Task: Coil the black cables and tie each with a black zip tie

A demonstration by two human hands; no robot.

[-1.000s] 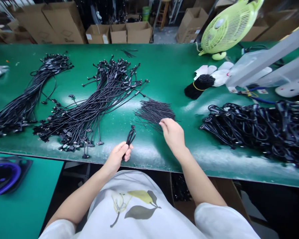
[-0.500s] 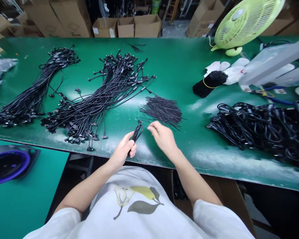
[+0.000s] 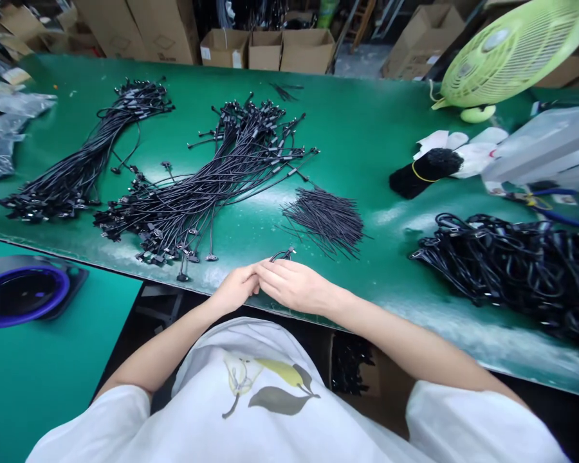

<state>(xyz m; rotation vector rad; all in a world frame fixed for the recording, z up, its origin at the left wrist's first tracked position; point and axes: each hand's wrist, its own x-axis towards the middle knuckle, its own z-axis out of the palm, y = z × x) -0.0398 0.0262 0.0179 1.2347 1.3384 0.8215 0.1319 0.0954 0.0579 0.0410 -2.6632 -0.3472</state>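
Just over the table's front edge, my left hand (image 3: 237, 287) is closed around a folded black cable (image 3: 282, 255). Only a loop and a small connector of that cable show above the fingers. My right hand (image 3: 292, 283) lies across the front of it, its bent fingers meeting those of my left hand and wrapped about the cable. The right fingertips and most of the cable are hidden. Beyond my right hand spreads a loose pile of short, thin black ties (image 3: 328, 218). To the left lies a large bunch of straight black cables (image 3: 212, 173) with connectors at both ends.
Another cable bunch (image 3: 91, 148) lies farther left. Coiled cables (image 3: 502, 263) are heaped at right. Behind them are a banded black bundle (image 3: 422, 173) and a green fan (image 3: 506, 54). A purple-rimmed round object (image 3: 24, 292) sits on the lower left surface. Cardboard boxes (image 3: 306, 51) stand behind the table.
My right hand has moved left and down onto the folded cable and now covers most of it. My left hand still grips it. The whole view has shifted slightly.
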